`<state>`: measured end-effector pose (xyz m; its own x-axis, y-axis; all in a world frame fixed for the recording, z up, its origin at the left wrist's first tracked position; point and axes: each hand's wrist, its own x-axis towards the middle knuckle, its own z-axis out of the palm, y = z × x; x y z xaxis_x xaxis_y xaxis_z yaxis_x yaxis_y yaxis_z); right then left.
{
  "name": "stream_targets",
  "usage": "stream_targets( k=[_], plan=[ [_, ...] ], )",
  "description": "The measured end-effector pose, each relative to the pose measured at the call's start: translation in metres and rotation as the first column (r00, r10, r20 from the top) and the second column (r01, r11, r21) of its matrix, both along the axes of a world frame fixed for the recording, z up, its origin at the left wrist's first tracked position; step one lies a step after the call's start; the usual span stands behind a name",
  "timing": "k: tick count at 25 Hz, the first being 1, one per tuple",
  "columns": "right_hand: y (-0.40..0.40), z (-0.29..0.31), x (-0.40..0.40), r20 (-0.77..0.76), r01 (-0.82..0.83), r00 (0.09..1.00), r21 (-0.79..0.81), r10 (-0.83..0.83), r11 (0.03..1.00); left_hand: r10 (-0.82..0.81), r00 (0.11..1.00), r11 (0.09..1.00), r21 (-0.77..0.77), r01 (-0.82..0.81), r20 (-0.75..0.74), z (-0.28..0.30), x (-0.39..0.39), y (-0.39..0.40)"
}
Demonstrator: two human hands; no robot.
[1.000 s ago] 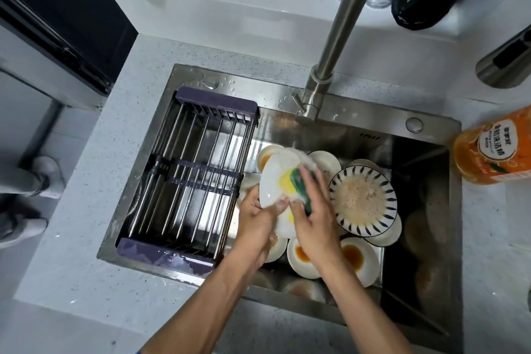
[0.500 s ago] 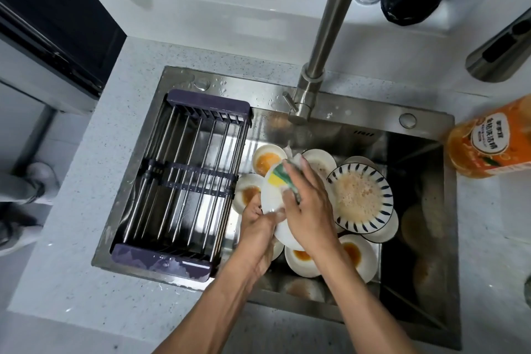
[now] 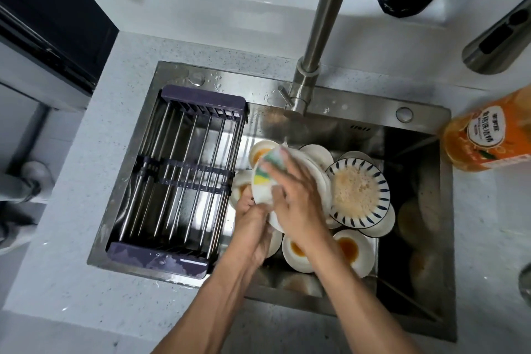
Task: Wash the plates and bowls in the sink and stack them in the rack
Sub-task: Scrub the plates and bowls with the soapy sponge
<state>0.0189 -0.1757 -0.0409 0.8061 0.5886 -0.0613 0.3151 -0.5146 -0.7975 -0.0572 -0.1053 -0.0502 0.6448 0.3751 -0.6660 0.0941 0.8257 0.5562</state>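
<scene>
A white plate (image 3: 263,194) is gripped at its lower edge by the left hand (image 3: 253,221), held tilted above the dirty bowls (image 3: 356,250) in the sink (image 3: 416,238). A sponge (image 3: 268,165) is pressed against it by the right hand (image 3: 298,195), fingers curled. The rack (image 3: 178,178) sits across the sink's left side.

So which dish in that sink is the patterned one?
Look in the steel sink, right of the purple drying rack. Among the white plates, it is the bowl beside the right hand; it alone has dark blue rim stripes and brownish foam inside.
</scene>
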Motion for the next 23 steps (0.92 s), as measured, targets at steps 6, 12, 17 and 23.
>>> stream_targets(
  k=[6, 12, 17, 23],
  plan=[
    [-0.063, -0.029, -0.022, -0.136, 0.333, 0.932, -0.037, -0.335, 0.942, -0.012, 1.000, 1.000, -0.028, 0.012, 0.001, -0.010, -0.020, 0.014],
    [-0.009, -0.013, 0.000, -0.079, 0.025, 0.997, 0.008, -0.024, 1.000, -0.080, 0.996, 0.989, 0.123, 0.085, -0.044, -0.009, -0.011, 0.016],
    [-0.046, -0.024, -0.035, -0.644, 0.673, 0.570, 0.009, -0.510, 0.740, -0.453, 0.858, 0.611, 0.618, 0.495, -0.240, -0.001, -0.014, 0.013],
    [-0.056, -0.018, 0.025, -0.879, 0.681, 0.202, -0.191, -0.433, 0.707, -0.386, 0.644, -0.711, 0.658, 0.248, -0.660, 0.004, -0.012, 0.025]
  ],
)
